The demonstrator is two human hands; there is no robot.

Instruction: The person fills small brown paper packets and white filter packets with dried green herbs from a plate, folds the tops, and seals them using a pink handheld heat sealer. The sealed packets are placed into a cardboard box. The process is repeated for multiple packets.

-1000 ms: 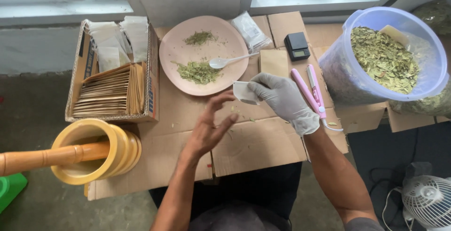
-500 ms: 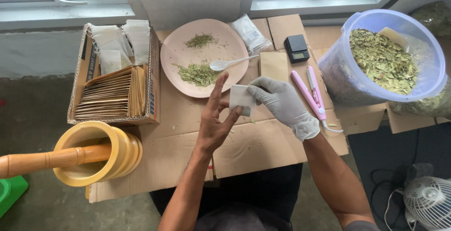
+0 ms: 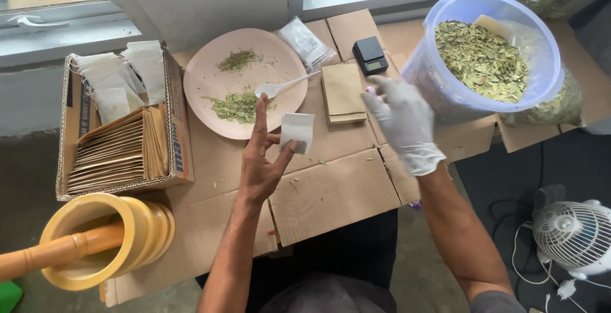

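My bare left hand [image 3: 259, 163] holds a small white sachet [image 3: 298, 131] by its lower edge, pinched between thumb and fingers, with the index finger pointing up. It hovers just below the pink plate [image 3: 205, 74], which carries two small piles of dried green leaves [image 3: 237, 104] and a white spoon [image 3: 280, 87]. My right hand [image 3: 402, 121], in a white glove, is open with fingers spread and holds nothing. It hangs beside a big translucent bucket of dried leaves [image 3: 485, 58], over a pink tool that is almost wholly hidden.
A stack of brown envelopes [image 3: 344, 93], a small black scale [image 3: 371, 55] and a plastic packet [image 3: 307, 41] lie on the flattened cardboard [image 3: 331, 192]. A cardboard box [image 3: 181, 141] with envelopes stands left, a yellow mortar with pestle [image 3: 102, 243] lower left, a small fan [image 3: 573, 233] right.
The gloved right hand has let go of the white sachet and moved right toward the bucket. The left hand has taken the sachet and now holds it alone.
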